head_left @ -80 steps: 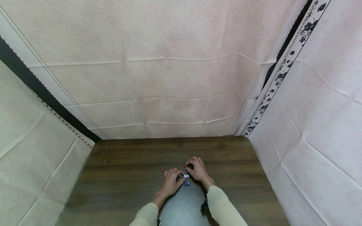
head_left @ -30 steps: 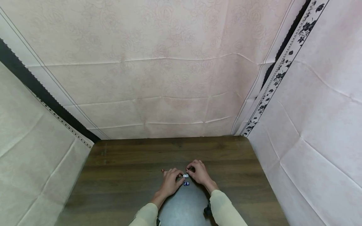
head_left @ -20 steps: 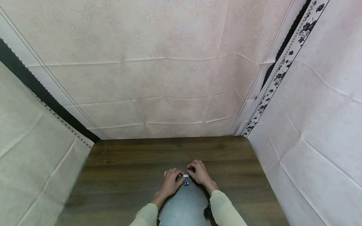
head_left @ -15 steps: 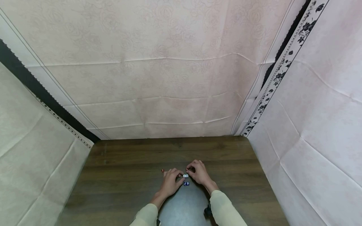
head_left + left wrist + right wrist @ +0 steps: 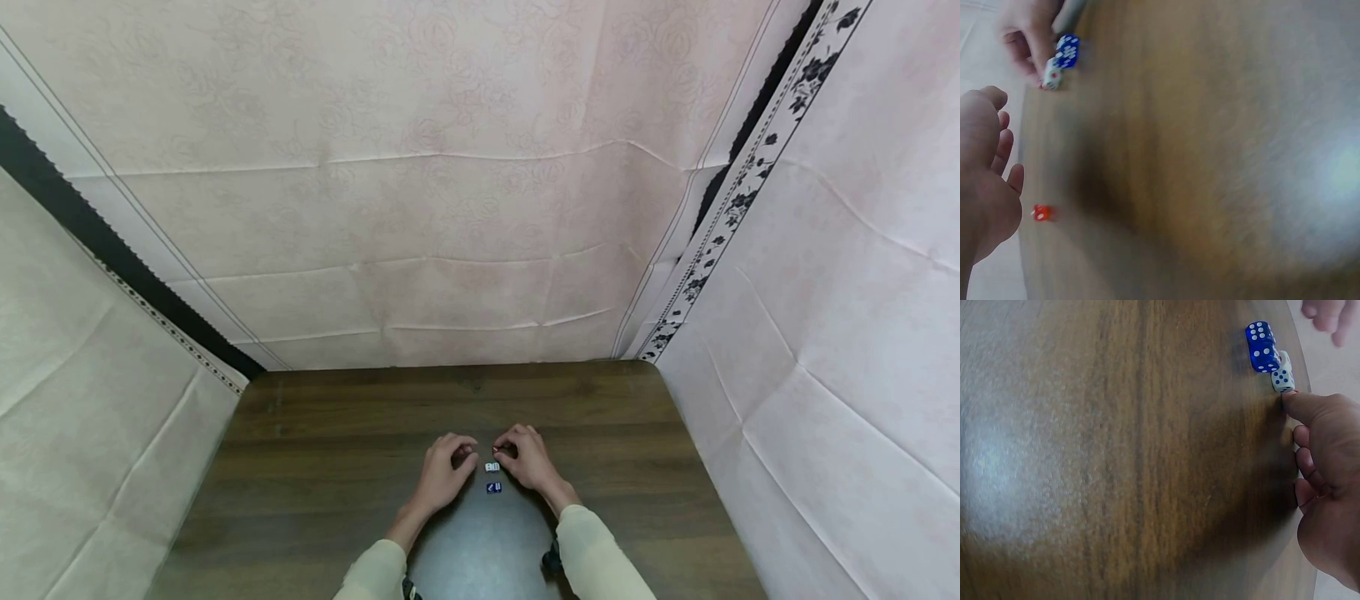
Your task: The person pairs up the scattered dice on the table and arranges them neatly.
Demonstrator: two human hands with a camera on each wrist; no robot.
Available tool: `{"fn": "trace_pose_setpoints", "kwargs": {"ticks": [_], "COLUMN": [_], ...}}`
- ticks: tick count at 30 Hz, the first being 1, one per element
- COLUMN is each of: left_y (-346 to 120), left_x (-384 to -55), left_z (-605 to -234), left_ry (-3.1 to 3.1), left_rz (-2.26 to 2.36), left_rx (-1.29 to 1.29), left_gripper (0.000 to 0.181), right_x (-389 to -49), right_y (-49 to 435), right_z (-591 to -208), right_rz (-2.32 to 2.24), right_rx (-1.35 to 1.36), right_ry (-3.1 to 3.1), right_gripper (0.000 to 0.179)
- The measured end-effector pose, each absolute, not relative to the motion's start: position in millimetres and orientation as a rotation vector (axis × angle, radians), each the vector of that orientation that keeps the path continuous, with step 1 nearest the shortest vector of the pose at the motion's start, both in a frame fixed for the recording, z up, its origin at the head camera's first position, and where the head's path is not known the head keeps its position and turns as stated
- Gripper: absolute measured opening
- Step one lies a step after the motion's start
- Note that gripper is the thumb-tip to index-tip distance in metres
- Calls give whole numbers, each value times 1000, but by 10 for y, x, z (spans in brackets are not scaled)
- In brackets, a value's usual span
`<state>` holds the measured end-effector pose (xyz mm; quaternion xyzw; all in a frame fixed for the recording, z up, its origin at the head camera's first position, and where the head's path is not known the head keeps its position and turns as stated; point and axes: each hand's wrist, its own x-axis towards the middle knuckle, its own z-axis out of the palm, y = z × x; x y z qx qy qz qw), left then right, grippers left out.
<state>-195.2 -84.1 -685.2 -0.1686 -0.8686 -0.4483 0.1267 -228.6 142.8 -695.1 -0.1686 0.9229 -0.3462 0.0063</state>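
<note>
My right hand pinches a small red die between thumb and fingertip, mostly covered by the fingers. Right at that fingertip stands a pair of white dice; in the right wrist view one white die shows dark blue pips. On the near side of the whites sits a pair of blue dice with white pips. My left hand is raised to the left of the dice, fingers loosely bent with nothing in them. Another red die lies on the tabletop below the left hand in the left wrist view; the head view hides it.
The brown wood-grain table carries everything, with a bright glare patch near the person. Pale patterned cloth hangs behind its far edge, and more cloth flanks it on the right and left.
My left hand has let go of the white dice's side and drawn left, now covering the loose red die in the head view. The right hand stays put with its red die.
</note>
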Motion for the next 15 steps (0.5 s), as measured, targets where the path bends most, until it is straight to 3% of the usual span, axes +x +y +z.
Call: {"fn": "trace_pose_setpoints", "kwargs": {"ticks": [15], "left_y": [-1307], "left_x": [-2029], "left_z": [-6836], "left_ry": [-2577], "left_rz": [-1207], "left_rx": [-300], "left_gripper": [32], "right_x": [-2260], "right_y": [1431], "right_z": [-6945], "right_rz": [-1098], "right_rx": [-506], "right_ry": [2866], "right_gripper": [9]}}
